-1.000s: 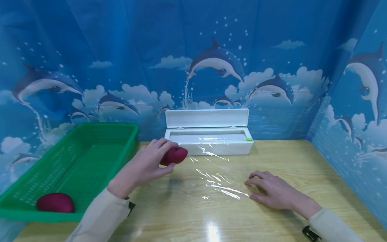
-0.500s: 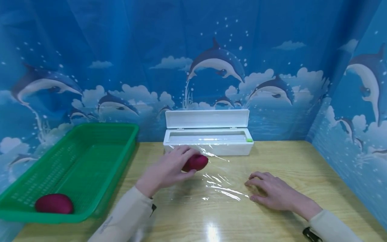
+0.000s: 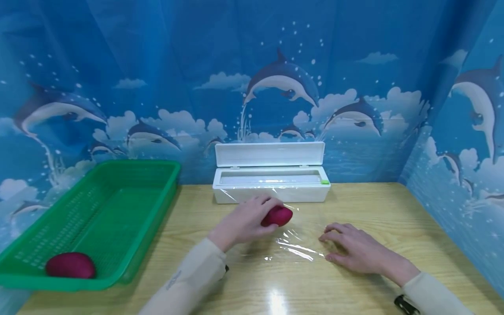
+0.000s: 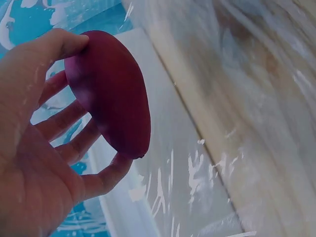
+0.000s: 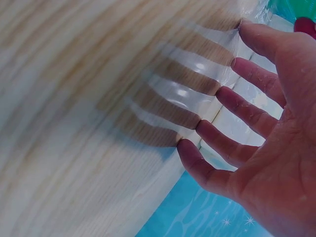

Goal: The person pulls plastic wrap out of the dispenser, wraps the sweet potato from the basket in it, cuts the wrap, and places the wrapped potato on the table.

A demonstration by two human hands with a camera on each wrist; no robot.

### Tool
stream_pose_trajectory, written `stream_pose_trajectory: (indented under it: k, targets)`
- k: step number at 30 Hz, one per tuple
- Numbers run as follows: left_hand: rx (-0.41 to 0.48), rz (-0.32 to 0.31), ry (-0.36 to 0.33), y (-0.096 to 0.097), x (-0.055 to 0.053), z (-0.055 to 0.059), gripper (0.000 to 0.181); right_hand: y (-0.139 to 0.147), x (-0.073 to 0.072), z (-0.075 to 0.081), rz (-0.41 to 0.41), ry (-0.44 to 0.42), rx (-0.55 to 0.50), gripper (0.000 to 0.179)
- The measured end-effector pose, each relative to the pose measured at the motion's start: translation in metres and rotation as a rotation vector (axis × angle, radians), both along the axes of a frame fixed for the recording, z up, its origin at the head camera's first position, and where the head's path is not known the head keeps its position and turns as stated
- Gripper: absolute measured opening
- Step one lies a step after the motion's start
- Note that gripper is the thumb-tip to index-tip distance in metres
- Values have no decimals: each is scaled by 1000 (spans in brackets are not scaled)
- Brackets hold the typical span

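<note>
My left hand grips a dark red mango above the sheet of cling film pulled across the table. In the left wrist view, thumb and fingers curve round the mango, whose small tip shows. To the right, my right hand rests its fingertips at the film's edge, fingers spread. The right wrist view shows these fingers touching down, with their reflections. Behind, the white cling film box stands with its lid raised and the film coming out over its front.
A green plastic basket stands at the left, a second dark red mango lying in its near end. A blue dolphin-print curtain closes off the back and right of the wooden table.
My left hand has carried the mango rightward and a little toward me, from the film's left side to over its middle. My right hand has kept its place.
</note>
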State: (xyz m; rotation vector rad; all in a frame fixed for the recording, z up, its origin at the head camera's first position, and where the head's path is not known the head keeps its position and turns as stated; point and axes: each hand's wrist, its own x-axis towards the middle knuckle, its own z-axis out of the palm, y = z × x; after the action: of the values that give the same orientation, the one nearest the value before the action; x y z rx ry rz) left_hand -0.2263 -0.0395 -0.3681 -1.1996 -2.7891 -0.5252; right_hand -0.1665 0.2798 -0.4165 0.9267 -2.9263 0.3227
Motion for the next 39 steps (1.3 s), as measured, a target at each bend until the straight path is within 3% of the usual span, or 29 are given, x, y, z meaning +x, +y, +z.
stream_pose_trajectory:
  k: [11,20,25,32,39]
  targets:
    - [-83,24,-40,12,-6,-18,52,-3,0,1,4,-5,-1,39]
    - [-129,42,-16,17,-10,-26,50,-2,1,2,10,-14,-31,39]
    - [-144,51,-30,18,-12,-27,54,5,0,6,8,-51,-135,39]
    - [-157,71,-66,19,-13,-27,54,18,0,12,-77,-82,-243,37]
    - [-140,59,-69,19,-11,-24,54,27,4,12,-93,-28,-257,35]
